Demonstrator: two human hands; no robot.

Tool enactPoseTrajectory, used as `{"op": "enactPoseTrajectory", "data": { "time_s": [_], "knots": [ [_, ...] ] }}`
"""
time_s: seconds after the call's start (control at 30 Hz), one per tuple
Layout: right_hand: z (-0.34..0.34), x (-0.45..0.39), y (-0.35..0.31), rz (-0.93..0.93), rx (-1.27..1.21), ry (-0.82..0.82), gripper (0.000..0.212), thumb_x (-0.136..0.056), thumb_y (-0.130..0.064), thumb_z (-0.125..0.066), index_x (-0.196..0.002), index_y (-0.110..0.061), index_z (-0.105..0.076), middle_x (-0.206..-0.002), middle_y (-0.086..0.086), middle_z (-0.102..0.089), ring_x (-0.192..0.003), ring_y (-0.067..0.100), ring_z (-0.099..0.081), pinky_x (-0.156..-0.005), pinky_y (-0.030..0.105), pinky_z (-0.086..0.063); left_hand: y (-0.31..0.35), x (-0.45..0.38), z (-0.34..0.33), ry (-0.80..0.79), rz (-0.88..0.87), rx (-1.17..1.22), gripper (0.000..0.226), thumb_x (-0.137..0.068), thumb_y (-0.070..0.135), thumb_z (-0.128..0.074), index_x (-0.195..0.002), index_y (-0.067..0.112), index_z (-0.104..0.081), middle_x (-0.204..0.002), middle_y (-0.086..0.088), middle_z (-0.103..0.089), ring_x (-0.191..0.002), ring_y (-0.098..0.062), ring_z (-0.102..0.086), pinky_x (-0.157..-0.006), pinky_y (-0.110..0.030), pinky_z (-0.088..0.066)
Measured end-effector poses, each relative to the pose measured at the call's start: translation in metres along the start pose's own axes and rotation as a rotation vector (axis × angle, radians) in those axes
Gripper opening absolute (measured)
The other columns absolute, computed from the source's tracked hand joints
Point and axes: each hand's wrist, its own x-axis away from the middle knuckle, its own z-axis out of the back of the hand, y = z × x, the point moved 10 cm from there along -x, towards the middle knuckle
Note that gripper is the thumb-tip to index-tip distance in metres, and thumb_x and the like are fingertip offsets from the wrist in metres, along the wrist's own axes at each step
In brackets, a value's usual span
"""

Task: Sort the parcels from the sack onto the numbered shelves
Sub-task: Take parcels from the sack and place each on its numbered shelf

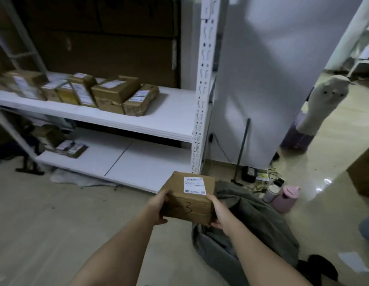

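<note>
I hold a brown cardboard parcel [187, 198] in front of me with both hands. It has a white label on top and a handwritten "3" on its near side. My left hand [158, 208] grips its left end and my right hand [220, 213] grips its right end. A grey sack [253, 223] lies crumpled on the floor just right of and below the parcel. The white shelf unit [159, 120] stands ahead; its middle shelf carries several brown parcels [115, 96], and the lower shelf [142, 162] has a few parcels [68, 147] at its left end.
A white upright post [202, 100] marks the shelf's right end beside a white wall. Cables, a black box and a pink jug [284, 198] sit on the floor to the right. A pale plush figure [321, 104] stands farther right. A black stand foot [29, 170] is at left.
</note>
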Motion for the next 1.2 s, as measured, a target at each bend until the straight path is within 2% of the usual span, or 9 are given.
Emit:
{"op": "enactPoseTrajectory", "data": {
  "time_s": [0.13, 0.17, 0.37, 0.5, 0.6, 0.7, 0.8, 0.93, 1.2],
  "knots": [
    [-0.066, 0.003, -0.013, 0.023, 0.061, -0.045, 0.053, -0.087, -0.053, -0.06, -0.124, -0.019, -0.04, -0.101, 0.003, -0.055, -0.088, 0.017, -0.054, -0.071, 0.03, -0.046, 0.004, -0.001, 0.066, 0.037, 0.032, 0.022, 0.037, -0.087, 0.043, -0.063, -0.085, 0.007, -0.055, -0.136, -0.018, -0.048, -0.126, -0.034, -0.045, -0.1, -0.049, -0.042],
    [-0.084, 0.002, -0.016, 0.03, 0.075, -0.056, 0.051, -0.087, -0.052, -0.059, -0.122, -0.019, -0.042, -0.1, 0.003, -0.056, -0.088, 0.018, -0.055, -0.07, 0.029, -0.047, 0.006, -0.004, 0.084, 0.054, 0.038, 0.033, 0.038, -0.086, 0.045, -0.064, -0.083, 0.008, -0.054, -0.137, -0.018, -0.048, -0.127, -0.035, -0.044, -0.101, -0.049, -0.043],
    [-0.207, -0.018, -0.027, 0.038, 0.146, -0.098, 0.059, -0.082, -0.06, -0.058, -0.122, -0.018, -0.05, -0.109, 0.008, -0.059, -0.101, 0.022, -0.056, -0.08, 0.033, -0.051, 0.03, -0.037, 0.203, 0.157, 0.067, 0.028, 0.064, -0.082, 0.053, -0.064, -0.126, 0.008, -0.051, -0.137, -0.014, -0.046, -0.125, -0.035, -0.046, -0.1, -0.049, -0.045],
    [-0.3, -0.022, -0.029, 0.023, 0.16, -0.118, 0.053, -0.088, -0.056, -0.053, -0.123, -0.016, -0.046, -0.106, 0.007, -0.06, -0.09, 0.018, -0.056, -0.068, 0.029, -0.046, 0.051, -0.062, 0.288, 0.166, 0.078, 0.026, 0.069, -0.083, 0.054, -0.062, -0.134, 0.01, -0.046, -0.14, -0.014, -0.044, -0.126, -0.036, -0.044, -0.101, -0.048, -0.044],
    [-0.358, -0.019, -0.032, 0.013, 0.14, -0.119, 0.051, -0.089, -0.052, -0.056, -0.123, -0.016, -0.044, -0.098, 0.004, -0.058, -0.086, 0.015, -0.056, -0.076, 0.032, -0.049, 0.064, -0.076, 0.34, 0.177, 0.086, 0.03, 0.07, -0.084, 0.053, -0.061, -0.137, 0.01, -0.045, -0.141, -0.014, -0.044, -0.127, -0.034, -0.043, -0.102, -0.048, -0.043],
    [-0.406, -0.016, -0.039, 0.008, 0.131, -0.128, 0.043, -0.092, -0.046, -0.056, -0.119, -0.015, -0.045, -0.091, 0.003, -0.058, -0.079, 0.013, -0.057, -0.062, 0.026, -0.046, 0.076, -0.091, 0.384, 0.207, 0.08, 0.063, 0.068, -0.085, 0.053, -0.06, -0.137, 0.012, -0.043, -0.14, -0.014, -0.045, -0.126, -0.034, -0.044, -0.099, -0.047, -0.044],
    [-0.451, -0.024, -0.05, 0.009, 0.143, -0.123, 0.052, -0.089, -0.049, -0.058, -0.123, -0.013, -0.045, -0.099, 0.005, -0.062, -0.082, 0.015, -0.06, -0.061, 0.025, -0.045, 0.09, -0.109, 0.421, 0.233, 0.061, 0.115, 0.067, -0.085, 0.053, -0.061, -0.134, 0.012, -0.042, -0.136, -0.013, -0.047, -0.123, -0.033, -0.046, -0.094, -0.046, -0.045],
    [-0.506, -0.044, -0.066, 0.003, 0.204, -0.156, 0.049, -0.091, -0.05, -0.055, -0.124, -0.014, -0.05, -0.096, 0.004, -0.064, -0.08, 0.013, -0.06, -0.058, 0.023, -0.042, 0.114, -0.139, 0.467, 0.264, 0.05, 0.156, 0.069, -0.082, 0.055, -0.062, -0.133, 0.012, -0.042, -0.132, -0.013, -0.048, -0.12, -0.033, -0.048, -0.091, -0.048, -0.046],
    [-0.622, -0.114, -0.105, -0.037, 0.226, -0.174, 0.056, -0.09, -0.054, -0.052, -0.128, -0.014, -0.048, -0.106, 0.007, -0.064, -0.084, 0.016, -0.061, -0.056, 0.024, -0.042, 0.187, -0.226, 0.551, 0.217, 0.072, 0.09, 0.069, -0.082, 0.057, -0.059, -0.134, 0.014, -0.043, -0.133, -0.012, -0.048, -0.12, -0.033, -0.047, -0.095, -0.049, -0.045]
  ]
}}
